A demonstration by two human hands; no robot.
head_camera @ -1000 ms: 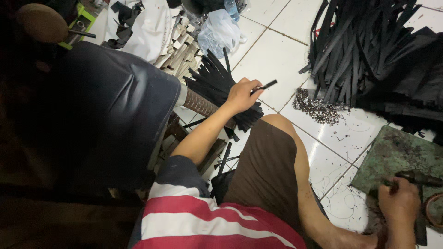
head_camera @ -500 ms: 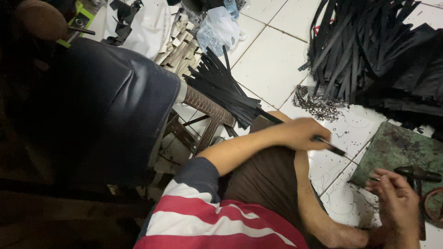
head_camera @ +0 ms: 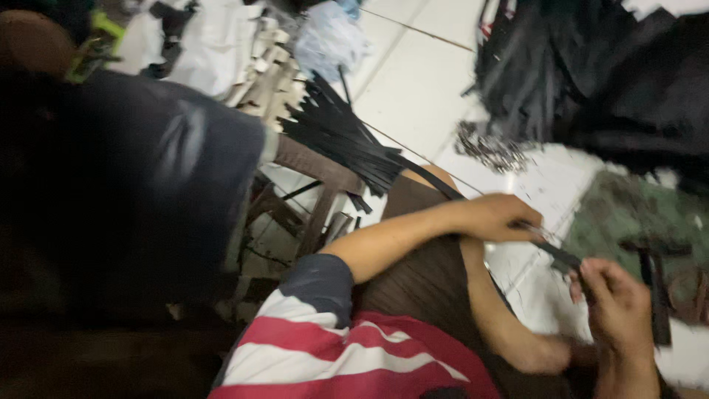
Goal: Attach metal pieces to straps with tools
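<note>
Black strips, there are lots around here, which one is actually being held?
The single black strip that runs over the knee from the left hand toward the right hand. The others lie untouched: a bundle on the wooden stool and a floor pile.

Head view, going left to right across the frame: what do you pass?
Dark cushion → wooden stool → bundle of black strips → left hand → right hand, both hands on one black strip → green mat at the right edge.
</note>
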